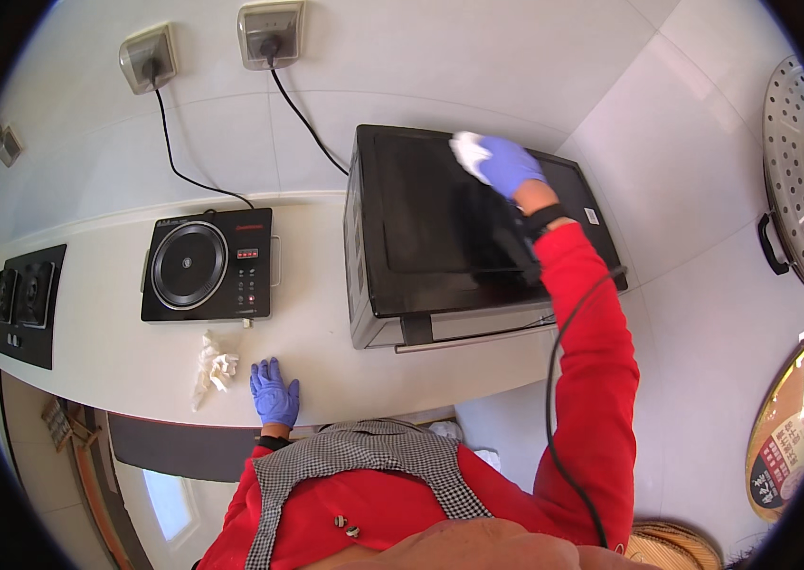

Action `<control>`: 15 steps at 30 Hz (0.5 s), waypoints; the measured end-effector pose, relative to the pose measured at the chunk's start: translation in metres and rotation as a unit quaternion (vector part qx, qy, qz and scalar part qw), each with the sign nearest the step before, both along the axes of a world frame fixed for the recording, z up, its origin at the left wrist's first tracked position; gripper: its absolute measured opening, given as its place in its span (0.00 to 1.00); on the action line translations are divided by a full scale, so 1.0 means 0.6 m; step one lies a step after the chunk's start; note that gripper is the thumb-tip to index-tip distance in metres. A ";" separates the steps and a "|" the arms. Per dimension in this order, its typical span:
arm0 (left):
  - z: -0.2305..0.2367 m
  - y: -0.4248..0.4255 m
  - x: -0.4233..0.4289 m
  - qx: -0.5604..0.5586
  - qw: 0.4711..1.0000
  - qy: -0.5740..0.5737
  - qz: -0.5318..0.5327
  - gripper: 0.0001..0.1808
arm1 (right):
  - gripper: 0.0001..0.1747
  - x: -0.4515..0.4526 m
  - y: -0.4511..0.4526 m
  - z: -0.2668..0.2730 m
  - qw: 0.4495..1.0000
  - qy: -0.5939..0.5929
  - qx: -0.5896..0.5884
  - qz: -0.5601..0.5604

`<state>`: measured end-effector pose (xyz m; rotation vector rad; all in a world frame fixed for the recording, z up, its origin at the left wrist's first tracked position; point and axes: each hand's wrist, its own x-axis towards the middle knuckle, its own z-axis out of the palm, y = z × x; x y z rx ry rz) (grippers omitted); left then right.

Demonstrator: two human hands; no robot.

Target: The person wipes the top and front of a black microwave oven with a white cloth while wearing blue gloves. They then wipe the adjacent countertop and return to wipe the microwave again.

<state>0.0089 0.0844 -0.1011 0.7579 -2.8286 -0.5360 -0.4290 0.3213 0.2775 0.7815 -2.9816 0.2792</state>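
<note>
My right hand [513, 167], in a blue glove, presses a crumpled white tissue or cloth [469, 153] against the black top of a countertop oven [416, 206], close to its back edge. The oven's metal handle bar [473, 340] faces me. Flat on the white countertop [316, 285] rests my left hand [274, 393], also gloved in blue, with its fingers somewhat spread and nothing held. Some crumpled tissues [215, 367] lie just left of it.
A black electric cooktop [207, 265] sits left of the oven, with its cord running to a wall socket [149, 58]. Another socket [271, 35] feeds a second cord. At far left is a gas hob [30, 303]. A perforated metal steamer tray [797, 171] hangs on the right wall.
</note>
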 end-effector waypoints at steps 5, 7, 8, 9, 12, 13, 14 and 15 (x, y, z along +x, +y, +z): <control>0.005 -0.007 -0.004 0.013 0.999 -0.029 -0.010 0.41 | 0.18 0.024 -0.157 -0.043 0.950 0.080 -0.080 0.292; 0.007 -0.010 0.001 0.025 0.998 -0.053 -0.012 0.42 | 0.17 -0.002 -0.141 -0.046 0.953 0.076 -0.075 0.282; 0.009 -0.012 0.004 0.041 0.999 -0.027 -0.014 0.41 | 0.17 -0.019 -0.130 -0.047 0.949 0.078 -0.080 0.295; 0.013 -0.014 0.011 0.061 0.998 0.012 0.001 0.40 | 0.16 -0.042 -0.105 -0.042 0.960 0.077 -0.062 0.262; 0.029 -0.026 0.037 0.070 0.991 0.104 0.037 0.40 | 0.17 -0.086 0.015 -0.028 0.990 0.098 0.002 0.101; 0.035 -0.035 0.046 0.038 0.990 0.127 0.051 0.40 | 0.17 -0.087 0.059 -0.024 0.994 0.106 0.005 0.021; 0.041 -0.045 0.057 0.029 0.988 0.129 0.077 0.41 | 0.21 -0.094 0.092 -0.008 0.993 0.054 0.080 -0.072; 0.045 -0.057 0.065 0.012 0.985 0.144 0.096 0.42 | 0.31 -0.089 0.130 0.009 0.983 -0.045 0.075 -0.162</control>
